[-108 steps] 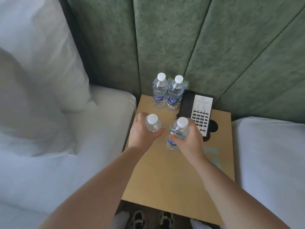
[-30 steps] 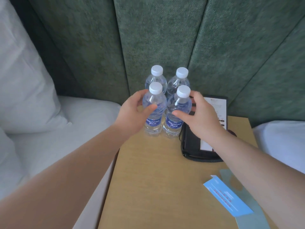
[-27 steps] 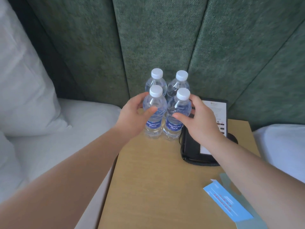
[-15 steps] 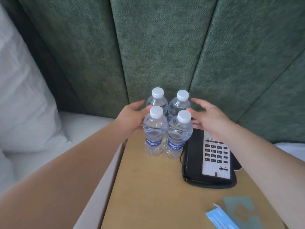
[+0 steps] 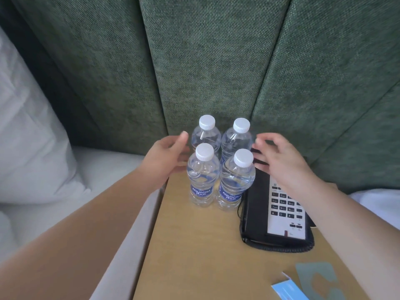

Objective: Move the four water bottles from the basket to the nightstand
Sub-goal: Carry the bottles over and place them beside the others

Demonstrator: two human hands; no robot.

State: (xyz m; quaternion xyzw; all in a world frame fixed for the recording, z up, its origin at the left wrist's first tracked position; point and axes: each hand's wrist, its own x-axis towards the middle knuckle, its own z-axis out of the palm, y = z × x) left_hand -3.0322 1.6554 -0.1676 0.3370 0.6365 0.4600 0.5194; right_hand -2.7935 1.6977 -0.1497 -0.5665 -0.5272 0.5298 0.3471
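Four bottles upright on nightstand, phone at their 3 o'clock. Left hand at 9, right hand at 3, both spread loose, holding nothing.

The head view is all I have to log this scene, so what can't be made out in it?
- Basket: not in the head view.
- Back bottles' labels: hidden behind the front bottles.
- Blue card: cut off by the bottom edge, print too small.
- Phone keypad: partly covered by the right hand.
- Left hand: touching a bottle or not, cannot tell.
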